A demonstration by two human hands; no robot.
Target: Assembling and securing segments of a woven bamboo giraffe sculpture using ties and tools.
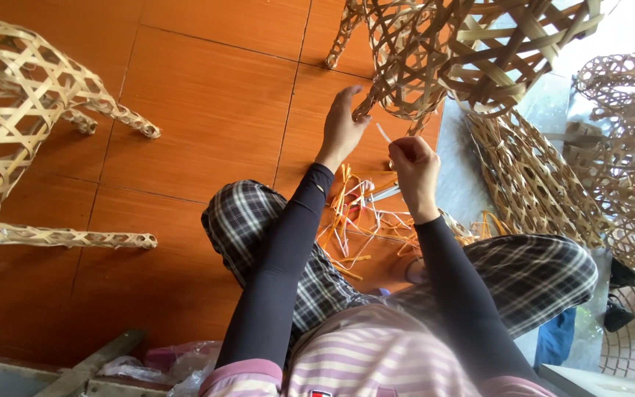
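A large open-weave bamboo frame (435, 51), shaped like an animal body with legs, stands on the orange floor tiles in front of me. My left hand (341, 126) grips the lower end of one woven leg (365, 103). My right hand (414, 169) is pinched shut on a thin pale strip (384, 134) that runs up toward that leg. Loose orange and pale strips (354, 220) lie scattered on the floor between my knees, with a pair of scissors (380, 195) among them.
Another woven bamboo animal frame (16, 110) stands at the left, its legs stretched over the tiles. More woven bamboo pieces (589, 169) are stacked at the right on a grey slab. Crumpled plastic (178, 364) and a wooden slat lie at the bottom left.
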